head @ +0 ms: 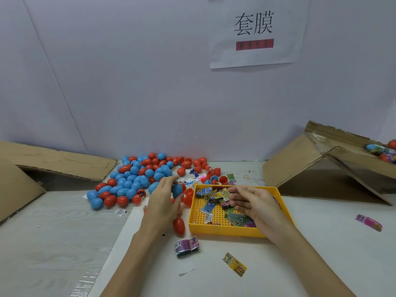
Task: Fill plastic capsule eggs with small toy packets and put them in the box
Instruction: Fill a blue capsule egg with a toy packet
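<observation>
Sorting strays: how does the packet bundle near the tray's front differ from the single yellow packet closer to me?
The packet bundle is purple and teal, thick and folded; the yellow packet is one flat strip. The bundle lies beside the yellow tray; the yellow packet lies farther off, angled. Both rest on the table, touched by neither hand.

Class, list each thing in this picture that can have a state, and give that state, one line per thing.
left hand: grips a blue egg
blue egg: closed, held
right hand: open, fingers over the packets
yellow tray: holds loose packets
red egg: closed, lying beside the tray
cardboard box: open, tipped, eggs inside
</observation>
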`<move>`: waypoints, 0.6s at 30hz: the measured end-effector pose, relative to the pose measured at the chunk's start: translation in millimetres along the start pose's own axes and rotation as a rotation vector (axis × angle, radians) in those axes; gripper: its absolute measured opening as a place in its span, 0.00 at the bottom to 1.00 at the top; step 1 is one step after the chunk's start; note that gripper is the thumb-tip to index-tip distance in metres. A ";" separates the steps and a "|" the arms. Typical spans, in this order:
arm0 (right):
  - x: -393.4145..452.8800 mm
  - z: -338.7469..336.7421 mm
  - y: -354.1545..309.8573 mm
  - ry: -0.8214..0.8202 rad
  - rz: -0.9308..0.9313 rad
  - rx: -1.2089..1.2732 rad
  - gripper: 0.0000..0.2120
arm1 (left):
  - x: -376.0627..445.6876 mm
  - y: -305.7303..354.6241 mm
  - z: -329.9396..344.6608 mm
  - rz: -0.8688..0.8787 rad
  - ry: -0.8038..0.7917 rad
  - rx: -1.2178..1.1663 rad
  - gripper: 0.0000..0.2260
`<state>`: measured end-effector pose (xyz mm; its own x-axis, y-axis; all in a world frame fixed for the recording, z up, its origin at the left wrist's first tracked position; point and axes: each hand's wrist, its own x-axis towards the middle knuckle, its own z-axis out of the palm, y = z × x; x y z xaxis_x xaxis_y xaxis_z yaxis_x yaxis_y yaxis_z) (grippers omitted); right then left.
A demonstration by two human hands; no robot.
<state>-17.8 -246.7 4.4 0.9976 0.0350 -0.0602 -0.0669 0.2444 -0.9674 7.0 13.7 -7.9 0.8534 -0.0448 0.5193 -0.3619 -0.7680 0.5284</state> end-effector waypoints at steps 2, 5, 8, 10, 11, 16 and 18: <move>-2.7 1.7 -0.6 -0.015 -0.041 -0.043 0.10 | -3.3 16.7 4.5 0.136 -0.025 -0.062 0.20; -7.7 5.8 -1.1 -0.071 -0.164 -0.214 0.09 | -9.1 39.6 13.8 0.278 -0.043 -0.157 0.16; -11.0 10.6 -2.0 -0.150 -0.218 -0.346 0.12 | -15.3 53.3 20.8 0.332 -0.059 -0.202 0.17; -11.7 10.8 -2.3 -0.156 -0.222 -0.389 0.12 | -18.3 57.4 22.5 0.329 -0.061 -0.247 0.18; -11.7 9.8 -2.0 -0.151 -0.220 -0.400 0.13 | -19.1 58.5 22.8 0.322 -0.061 -0.278 0.18; -9.9 7.3 0.6 -0.133 -0.199 -0.381 0.10 | -21.8 62.5 23.7 0.219 -0.080 -0.461 0.18; -9.4 8.3 0.9 -0.135 -0.187 -0.379 0.09 | -22.2 64.0 23.9 0.191 -0.068 -0.485 0.19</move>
<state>-27.3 -238.7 6.2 0.9786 0.1568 0.1332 0.1518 -0.1132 -0.9819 -26.2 -49.7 -1.7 0.7721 -0.2090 0.6001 -0.6315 -0.3587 0.6875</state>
